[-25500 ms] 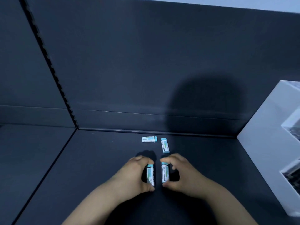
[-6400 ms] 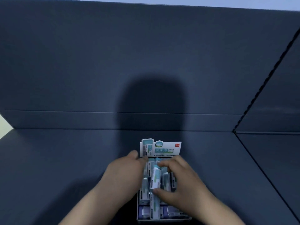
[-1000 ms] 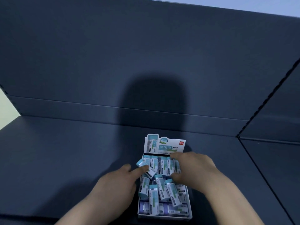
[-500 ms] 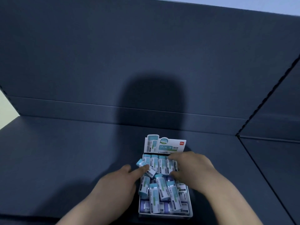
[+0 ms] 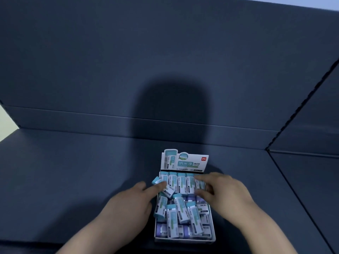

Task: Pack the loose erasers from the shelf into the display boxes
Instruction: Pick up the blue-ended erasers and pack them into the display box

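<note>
A white display box (image 5: 185, 239) with an upright printed header card (image 5: 184, 161) sits on the dark shelf. It holds several teal-and-white erasers (image 5: 181, 182) in a back row, more lying loose and crooked on top (image 5: 180, 209), and purple-ended ones underneath (image 5: 161, 230). My left hand (image 5: 128, 204) is at the box's left edge, its forefinger and thumb touching a tilted eraser (image 5: 159, 182) at the back left corner. My right hand (image 5: 222, 191) rests over the back right of the box, fingers pressing on the erasers there.
The dark blue shelf floor (image 5: 73, 171) spreads to the left and right of the box. A back wall (image 5: 165, 61) rises behind it, and a side panel (image 5: 311, 134) angles in at the right. A pale strip (image 5: 5, 123) shows at the far left.
Over the last second both hands stay at the box with small finger shifts on the back row. Earlier, the hands picked loose erasers off the shelf.
</note>
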`<state>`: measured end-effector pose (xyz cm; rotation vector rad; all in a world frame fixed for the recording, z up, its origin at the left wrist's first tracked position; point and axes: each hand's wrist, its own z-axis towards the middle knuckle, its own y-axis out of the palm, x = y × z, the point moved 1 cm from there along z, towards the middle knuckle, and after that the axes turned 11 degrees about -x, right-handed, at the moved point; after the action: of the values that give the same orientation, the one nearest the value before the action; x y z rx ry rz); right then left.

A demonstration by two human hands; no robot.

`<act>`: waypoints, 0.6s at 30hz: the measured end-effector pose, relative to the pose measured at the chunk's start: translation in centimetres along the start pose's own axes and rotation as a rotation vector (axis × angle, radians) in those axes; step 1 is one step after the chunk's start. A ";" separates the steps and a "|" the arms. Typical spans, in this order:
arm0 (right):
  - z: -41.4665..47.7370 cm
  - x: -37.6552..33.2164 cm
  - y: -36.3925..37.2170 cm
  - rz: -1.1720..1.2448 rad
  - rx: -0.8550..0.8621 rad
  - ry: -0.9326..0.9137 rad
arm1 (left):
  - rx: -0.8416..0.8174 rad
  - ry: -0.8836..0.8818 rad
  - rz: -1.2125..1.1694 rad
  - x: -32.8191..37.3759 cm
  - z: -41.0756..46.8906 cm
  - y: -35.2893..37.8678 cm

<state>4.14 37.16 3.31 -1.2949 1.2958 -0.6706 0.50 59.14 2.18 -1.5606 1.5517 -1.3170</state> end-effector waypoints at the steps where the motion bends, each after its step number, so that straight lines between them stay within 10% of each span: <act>1: -0.4 -0.1 -0.1 0.030 0.037 -0.010 | 0.014 -0.003 -0.009 -0.1 0.0 0.0; 7: -3.1 -1.5 -0.3 0.018 -0.221 -0.118 | 0.081 -0.053 0.028 0.2 0.3 0.1; 18: -4.3 -2.5 0.2 -0.215 -0.148 -0.116 | 0.177 -0.054 -0.018 0.8 -0.1 -0.7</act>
<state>-0.53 38.20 4.76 -1.5869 1.1381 -0.6474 0.62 58.51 3.06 -1.4901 1.3524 -1.3714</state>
